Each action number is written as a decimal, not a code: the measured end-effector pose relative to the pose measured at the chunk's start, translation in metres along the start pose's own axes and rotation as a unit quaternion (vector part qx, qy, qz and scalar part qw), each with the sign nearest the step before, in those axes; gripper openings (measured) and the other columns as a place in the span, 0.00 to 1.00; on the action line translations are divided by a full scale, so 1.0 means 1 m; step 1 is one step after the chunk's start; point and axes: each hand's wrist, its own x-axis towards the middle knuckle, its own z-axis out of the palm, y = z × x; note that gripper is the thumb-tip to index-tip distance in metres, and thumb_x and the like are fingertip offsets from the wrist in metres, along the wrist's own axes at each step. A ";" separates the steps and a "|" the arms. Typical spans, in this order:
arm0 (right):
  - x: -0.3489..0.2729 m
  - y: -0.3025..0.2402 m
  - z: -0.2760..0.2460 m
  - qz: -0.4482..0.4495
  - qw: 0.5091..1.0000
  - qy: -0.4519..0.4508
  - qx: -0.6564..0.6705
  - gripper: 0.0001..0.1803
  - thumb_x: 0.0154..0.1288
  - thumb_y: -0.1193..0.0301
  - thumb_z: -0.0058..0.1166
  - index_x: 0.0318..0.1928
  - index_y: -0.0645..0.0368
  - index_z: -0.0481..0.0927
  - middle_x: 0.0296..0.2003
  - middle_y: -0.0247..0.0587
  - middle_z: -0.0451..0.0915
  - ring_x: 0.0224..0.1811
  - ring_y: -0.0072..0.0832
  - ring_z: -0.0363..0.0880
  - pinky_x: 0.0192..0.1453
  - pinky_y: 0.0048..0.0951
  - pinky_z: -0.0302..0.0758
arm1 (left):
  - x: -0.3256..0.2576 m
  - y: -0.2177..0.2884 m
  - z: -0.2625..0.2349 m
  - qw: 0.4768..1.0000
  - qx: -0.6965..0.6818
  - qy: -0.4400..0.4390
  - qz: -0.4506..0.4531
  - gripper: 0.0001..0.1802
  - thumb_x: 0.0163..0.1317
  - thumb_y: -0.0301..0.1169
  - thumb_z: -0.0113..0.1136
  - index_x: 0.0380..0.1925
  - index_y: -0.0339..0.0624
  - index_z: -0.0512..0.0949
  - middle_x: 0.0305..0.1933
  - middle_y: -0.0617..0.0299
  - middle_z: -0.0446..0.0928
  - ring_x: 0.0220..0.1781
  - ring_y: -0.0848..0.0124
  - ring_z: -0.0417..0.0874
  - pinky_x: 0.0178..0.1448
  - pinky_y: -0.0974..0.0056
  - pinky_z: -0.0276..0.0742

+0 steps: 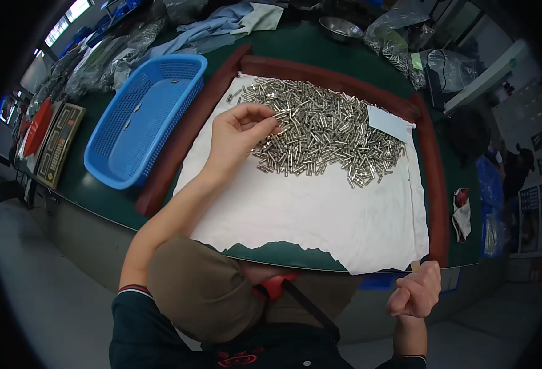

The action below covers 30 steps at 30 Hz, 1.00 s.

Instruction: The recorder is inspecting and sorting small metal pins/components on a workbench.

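My left hand [241, 130] reaches over the left edge of a heap of small silvery metal pins [326, 129]. Its thumb and forefinger are pinched together at a pin by the fingertips. The heap is spread on a white cloth [308, 215], with a pale blue card [388, 124] lying on its right part. Curled into a fist, my right hand [417, 290] is at the near right corner of the table, beside the cloth's edge. Whatever it may hold is hidden by the fingers.
A dark red raised frame [178, 144] borders the cloth on the left, far and right sides. Left of it stands a blue perforated basket [114, 154] with a few small bits inside. A metal bowl [340, 28] and bagged parts [400, 46] sit at the back of the green table.
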 end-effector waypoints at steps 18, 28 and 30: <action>0.078 0.056 0.155 0.101 0.980 -0.045 0.167 0.13 0.47 0.75 0.62 0.36 0.62 0.78 0.19 0.35 0.74 0.21 0.30 0.72 0.25 0.29 0.67 | -0.013 -0.003 0.014 0.964 -0.086 -0.154 -0.200 0.05 0.60 0.21 0.58 0.37 0.34 0.75 0.33 0.55 0.81 0.36 0.70 0.84 0.44 0.68 0.80; 0.076 0.053 0.161 0.102 0.971 -0.073 0.203 0.04 0.52 0.79 0.57 0.27 0.61 0.75 0.21 0.40 0.73 0.23 0.35 0.72 0.26 0.33 0.68 | -0.014 -0.008 0.017 0.954 -0.073 -0.197 -0.213 0.07 0.61 0.22 0.59 0.39 0.31 0.76 0.35 0.54 0.81 0.37 0.70 0.84 0.44 0.69 0.81; 0.075 0.051 0.160 0.115 0.968 -0.075 0.209 0.04 0.52 0.79 0.56 0.26 0.61 0.74 0.21 0.40 0.74 0.23 0.36 0.72 0.26 0.33 0.68 | -0.016 -0.005 0.019 0.953 -0.076 -0.194 -0.219 0.07 0.61 0.22 0.58 0.39 0.32 0.76 0.35 0.53 0.81 0.37 0.69 0.84 0.44 0.68 0.81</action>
